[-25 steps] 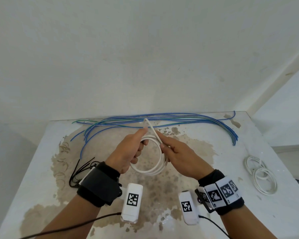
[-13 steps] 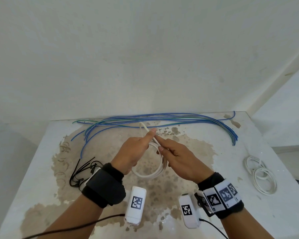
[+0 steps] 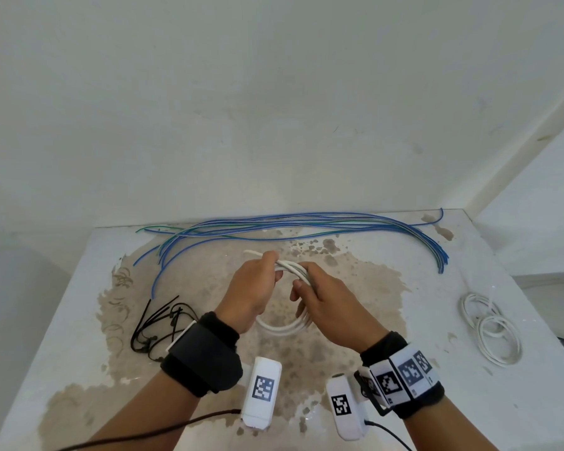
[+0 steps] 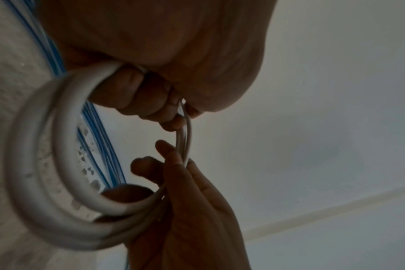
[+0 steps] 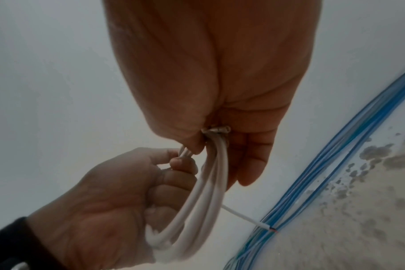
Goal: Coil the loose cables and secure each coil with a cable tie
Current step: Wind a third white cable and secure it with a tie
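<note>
- Two hands meet above the middle of the stained white tabletop (image 3: 388, 369), and we hold one coiled white round cable (image 3: 282, 327) between them, lifted off the surface.
- Our left hand (image 3: 253, 289) has its fingers curled round the top of the coil; in the left wrist view the knuckles fold tightly over the strands (image 4: 136, 95), and a short free end of the cable pokes out past the fist toward the far left.
- Our right hand (image 3: 326, 301) pinches the bundled loops between thumb and fingers just beside the left hand; from the right wrist view the strands (image 5: 210, 164) run out of the crease under the thumb while the longer fingers (image 5: 252, 157) lie nearly straight alongside them.
- The coil hangs down from both grips, its lower arc showing below the wrists in the head view.
- Behind the hands, a loose bunch of long thin blue and green wires (image 3: 306, 224) lies stretched along the far edge of the table.
- Near the left forearm, a small heap of black plastic cable ties (image 3: 158, 323) rests on the table.
- Well apart to the right, two more white cable coils (image 3: 492, 323) lie flat near the table's edge, touching each other; we cannot tell whether they are tied.
</note>
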`<state>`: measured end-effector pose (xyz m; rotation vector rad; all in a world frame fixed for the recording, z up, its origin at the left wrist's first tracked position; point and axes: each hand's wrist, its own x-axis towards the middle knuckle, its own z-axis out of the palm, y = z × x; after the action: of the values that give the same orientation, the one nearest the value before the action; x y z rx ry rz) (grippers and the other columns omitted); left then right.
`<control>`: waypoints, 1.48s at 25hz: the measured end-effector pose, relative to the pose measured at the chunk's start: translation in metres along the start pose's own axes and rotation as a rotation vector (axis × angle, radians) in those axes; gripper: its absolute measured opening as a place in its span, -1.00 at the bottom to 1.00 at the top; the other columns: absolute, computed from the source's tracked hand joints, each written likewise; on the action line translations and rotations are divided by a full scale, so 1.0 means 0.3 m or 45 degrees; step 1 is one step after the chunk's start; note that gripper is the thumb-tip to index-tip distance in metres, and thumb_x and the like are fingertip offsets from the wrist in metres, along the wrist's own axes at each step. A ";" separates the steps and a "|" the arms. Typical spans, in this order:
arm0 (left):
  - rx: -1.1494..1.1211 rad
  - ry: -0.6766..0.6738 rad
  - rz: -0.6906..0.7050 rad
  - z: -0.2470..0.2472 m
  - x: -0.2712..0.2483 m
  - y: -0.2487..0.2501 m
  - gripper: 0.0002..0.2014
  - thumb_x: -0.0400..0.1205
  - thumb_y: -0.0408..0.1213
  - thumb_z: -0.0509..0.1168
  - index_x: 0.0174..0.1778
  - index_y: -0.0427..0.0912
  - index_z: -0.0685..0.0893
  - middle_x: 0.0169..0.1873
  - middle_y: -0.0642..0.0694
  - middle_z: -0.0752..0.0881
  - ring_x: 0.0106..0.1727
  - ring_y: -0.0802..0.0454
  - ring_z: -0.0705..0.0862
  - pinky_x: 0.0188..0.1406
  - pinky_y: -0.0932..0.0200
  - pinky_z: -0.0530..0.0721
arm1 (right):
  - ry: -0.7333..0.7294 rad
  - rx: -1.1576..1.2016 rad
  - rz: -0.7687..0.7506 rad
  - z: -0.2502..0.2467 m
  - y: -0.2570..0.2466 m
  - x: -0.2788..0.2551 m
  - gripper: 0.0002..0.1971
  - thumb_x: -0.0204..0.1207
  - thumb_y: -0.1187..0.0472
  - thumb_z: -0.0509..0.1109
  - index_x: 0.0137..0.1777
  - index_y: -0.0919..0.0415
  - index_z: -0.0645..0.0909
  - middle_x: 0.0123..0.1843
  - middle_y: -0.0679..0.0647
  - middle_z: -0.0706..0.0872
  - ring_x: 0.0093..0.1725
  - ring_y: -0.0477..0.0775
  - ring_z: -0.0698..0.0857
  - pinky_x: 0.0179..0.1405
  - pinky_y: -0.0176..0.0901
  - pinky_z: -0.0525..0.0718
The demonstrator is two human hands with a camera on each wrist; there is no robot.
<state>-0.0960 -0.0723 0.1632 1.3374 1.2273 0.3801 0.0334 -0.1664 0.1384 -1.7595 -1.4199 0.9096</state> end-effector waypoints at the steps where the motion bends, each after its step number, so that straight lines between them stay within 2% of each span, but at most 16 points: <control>1: -0.040 -0.013 -0.010 0.004 0.002 -0.005 -0.53 0.77 0.03 0.06 -0.45 -0.04 0.47 -0.75 0.15 0.37 -0.66 0.18 0.26 -0.53 0.19 0.22 | 0.020 0.062 0.022 0.010 0.003 0.003 -0.81 0.84 0.11 0.13 0.35 -0.04 0.50 -0.09 -0.09 0.74 -0.24 -0.10 0.77 -0.26 -0.12 0.75; 3: -0.132 -0.043 -0.029 0.011 0.003 -0.010 -0.52 0.78 0.09 0.05 -0.42 -0.06 0.47 -0.68 0.17 0.31 -0.61 0.14 0.21 -0.54 0.21 0.21 | 0.080 0.194 0.067 0.032 0.004 0.009 -0.80 0.84 0.12 0.12 0.32 -0.06 0.53 -0.14 -0.10 0.69 -0.28 -0.10 0.74 -0.24 -0.01 0.74; 6: -0.277 -0.157 -0.103 0.008 0.015 -0.021 -0.51 0.79 0.15 0.03 -0.34 -0.08 0.50 -0.56 0.09 0.28 -0.57 0.12 0.24 -0.53 0.19 0.30 | 0.116 0.340 0.133 0.047 0.004 0.019 -0.78 0.84 0.13 0.11 0.31 -0.07 0.57 -0.27 -0.11 0.53 -0.42 -0.11 0.56 -0.20 0.14 0.73; 8: -0.286 -0.225 -0.133 -0.006 0.023 -0.027 -0.48 0.80 0.17 0.00 -0.25 -0.12 0.60 -0.48 0.02 0.43 -0.47 0.08 0.43 -0.41 0.13 0.52 | 0.122 0.408 0.177 0.035 0.003 0.029 -0.77 0.84 0.15 0.11 0.27 -0.03 0.60 -0.30 -0.08 0.46 -0.48 -0.11 0.46 -0.24 0.13 0.65; 10: -0.055 -0.156 -0.086 -0.025 0.027 -0.030 -0.46 0.79 0.20 -0.01 -0.06 -0.15 0.68 -0.26 -0.05 0.65 -0.22 0.00 0.65 -0.11 0.02 0.70 | 0.143 0.433 0.206 0.012 0.000 0.036 -0.77 0.84 0.16 0.11 0.24 0.01 0.61 -0.30 -0.07 0.45 -0.50 -0.12 0.42 -0.25 0.09 0.61; 12: 0.198 0.075 0.093 -0.050 0.037 -0.039 -0.59 0.75 0.19 0.11 0.11 -0.11 0.59 -0.04 -0.02 0.66 0.04 -0.04 0.67 0.15 -0.05 0.69 | 0.145 0.453 0.214 -0.013 -0.004 0.039 -0.78 0.84 0.17 0.11 0.24 0.06 0.60 -0.29 -0.06 0.45 -0.51 -0.13 0.41 -0.26 0.05 0.60; 14: 0.265 0.231 0.385 -0.080 0.046 -0.033 -0.71 0.70 0.06 0.29 0.23 0.00 0.49 0.16 0.09 0.57 0.27 0.01 0.56 0.33 0.03 0.53 | 0.109 0.454 0.206 -0.032 -0.010 0.039 -0.77 0.84 0.18 0.11 0.26 0.04 0.61 -0.29 -0.05 0.44 -0.49 -0.12 0.39 -0.29 -0.04 0.58; 17: 0.327 0.023 0.811 -0.098 0.070 0.002 -0.71 0.72 -0.05 0.29 0.35 0.09 0.56 0.39 0.22 0.54 0.49 0.25 0.41 0.50 0.21 0.33 | 0.003 0.374 0.167 -0.052 -0.025 0.038 -0.77 0.83 0.17 0.13 0.25 -0.03 0.63 -0.30 -0.05 0.46 -0.44 -0.04 0.42 -0.30 -0.03 0.58; 19: 0.435 -0.143 0.932 -0.091 0.086 0.026 -0.69 0.73 0.01 0.16 0.34 0.08 0.64 0.40 0.20 0.59 0.52 0.30 0.42 0.51 0.26 0.32 | -0.080 0.281 0.132 -0.062 -0.039 0.036 -0.79 0.83 0.14 0.15 0.20 -0.08 0.63 -0.28 -0.04 0.48 -0.38 0.07 0.44 -0.30 0.01 0.59; 21: 0.501 -0.230 0.890 -0.088 0.095 0.033 -0.62 0.78 0.04 0.05 0.18 0.04 0.75 0.24 0.11 0.72 0.37 0.24 0.58 0.44 0.16 0.46 | -0.085 0.246 0.108 -0.071 -0.047 0.034 -0.79 0.82 0.13 0.16 0.19 -0.12 0.63 -0.29 -0.06 0.51 -0.37 0.08 0.47 -0.31 0.02 0.60; 23: 0.466 -0.261 0.750 -0.086 0.091 0.026 -0.56 0.83 0.07 0.00 0.05 0.04 0.79 -0.02 0.08 0.81 0.12 0.16 0.72 0.28 0.01 0.60 | 0.026 0.285 0.109 -0.080 -0.043 0.033 -0.77 0.82 0.13 0.16 0.22 -0.14 0.64 -0.32 -0.13 0.52 -0.39 0.00 0.48 -0.31 -0.02 0.61; 27: 0.387 -0.324 0.541 -0.083 0.075 -0.023 -0.67 0.82 0.04 0.06 0.08 0.06 0.72 -0.12 0.07 0.84 -0.13 0.06 0.79 0.01 0.03 0.71 | 0.225 0.370 0.121 -0.069 -0.010 0.036 -0.76 0.82 0.17 0.15 0.20 -0.08 0.65 -0.36 -0.18 0.51 -0.48 -0.11 0.44 -0.30 -0.01 0.54; 29: 0.185 -0.348 0.394 -0.068 0.071 -0.056 -0.67 0.83 -0.03 0.09 0.10 -0.11 0.70 -0.14 -0.04 0.85 -0.19 0.03 0.78 -0.01 -0.01 0.74 | 0.324 0.487 0.167 -0.059 0.000 0.046 -0.76 0.82 0.20 0.15 0.15 -0.04 0.65 -0.34 -0.07 0.49 -0.50 -0.11 0.42 -0.29 0.02 0.51; 31: -0.160 -0.363 0.217 -0.044 0.057 -0.082 -0.64 0.84 -0.07 0.08 0.09 -0.25 0.68 -0.20 -0.13 0.82 -0.16 -0.04 0.78 0.11 -0.09 0.76 | 0.442 0.625 0.212 -0.040 0.003 0.058 -0.76 0.82 0.22 0.14 0.13 0.03 0.65 -0.33 -0.03 0.47 -0.51 -0.11 0.40 -0.33 0.01 0.50; 34: -0.671 -0.394 0.028 0.002 0.028 -0.097 -0.63 0.84 -0.07 0.05 0.04 -0.28 0.62 -0.32 -0.16 0.69 -0.23 -0.10 0.77 0.04 -0.05 0.78 | 0.593 0.797 0.265 0.018 0.009 0.067 -0.76 0.83 0.22 0.11 0.04 0.09 0.60 -0.32 -0.01 0.44 -0.51 -0.12 0.38 -0.38 -0.06 0.48; 37: -0.967 -0.440 0.005 0.019 0.018 -0.087 -0.60 0.80 0.02 0.06 -0.01 -0.25 0.60 -0.43 -0.06 0.57 -0.35 -0.04 0.72 -0.01 -0.02 0.67 | 0.634 0.793 0.288 0.061 0.018 0.067 -0.77 0.83 0.21 0.09 0.07 0.18 0.57 -0.32 -0.04 0.44 -0.49 -0.14 0.38 -0.36 -0.08 0.48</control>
<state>-0.0999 -0.0783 0.1369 0.7047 0.6777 0.5252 0.0235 -0.1460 0.1224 -1.5230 -0.5452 0.8298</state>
